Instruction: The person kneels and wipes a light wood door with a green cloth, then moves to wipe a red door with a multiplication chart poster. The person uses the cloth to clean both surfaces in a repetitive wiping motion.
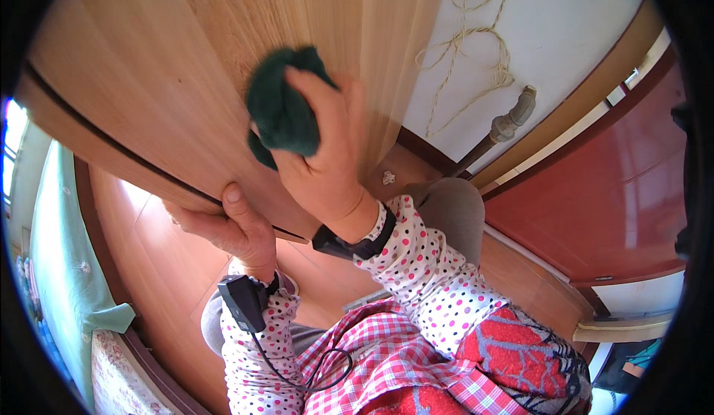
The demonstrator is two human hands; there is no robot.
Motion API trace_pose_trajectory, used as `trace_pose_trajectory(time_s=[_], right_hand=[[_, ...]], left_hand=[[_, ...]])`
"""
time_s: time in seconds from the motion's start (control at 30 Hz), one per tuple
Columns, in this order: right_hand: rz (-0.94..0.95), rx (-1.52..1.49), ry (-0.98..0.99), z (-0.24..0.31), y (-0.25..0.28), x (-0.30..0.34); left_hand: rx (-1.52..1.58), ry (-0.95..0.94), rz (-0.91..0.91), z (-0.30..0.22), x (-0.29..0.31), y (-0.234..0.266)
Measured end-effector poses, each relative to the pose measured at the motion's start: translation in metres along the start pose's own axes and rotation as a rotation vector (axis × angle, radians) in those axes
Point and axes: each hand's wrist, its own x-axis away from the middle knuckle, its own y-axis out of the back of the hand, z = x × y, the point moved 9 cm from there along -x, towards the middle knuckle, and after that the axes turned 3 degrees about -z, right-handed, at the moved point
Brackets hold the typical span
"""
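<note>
My right hand (327, 147) grips a bunched dark green cloth (286, 103) and presses it against the face of a light wooden panel (178, 95), which looks like a cabinet side or door. The fingers wrap over the cloth, and their tips are partly hidden by it. Lower and to the left, my left hand (234, 225) holds the panel's near edge, the thumb on its face and the other fingers behind it. A dark gap line runs along the panel close to that edge.
Right of the panel, a tangled cream cord (476, 47) hangs on a white wall beside a metal pipe (513, 117). A red door (595, 184) stands at the right. Light green fabric (71, 244) drapes at the left. A small white scrap (388, 178) lies on the tiled floor (320, 285).
</note>
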Motion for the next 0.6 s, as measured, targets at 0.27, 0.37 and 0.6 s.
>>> trace_pose_trajectory(time_s=[0.27, 0.37, 0.6], right_hand=[[-0.056, -0.050, -0.630, -0.116, 0.012, 0.174], [-0.132, -0.109, -0.915, -0.146, 0.015, 0.233], [-0.128, 0.161, -1.314, -0.200, 0.026, 0.362]], left_hand=[[0.043, 0.083, -0.053, -0.006, -0.004, 0.003], [-0.086, 0.036, -0.080, -0.014, -0.013, 0.014], [-0.296, 0.156, -0.191, -0.032, -0.028, 0.047]])
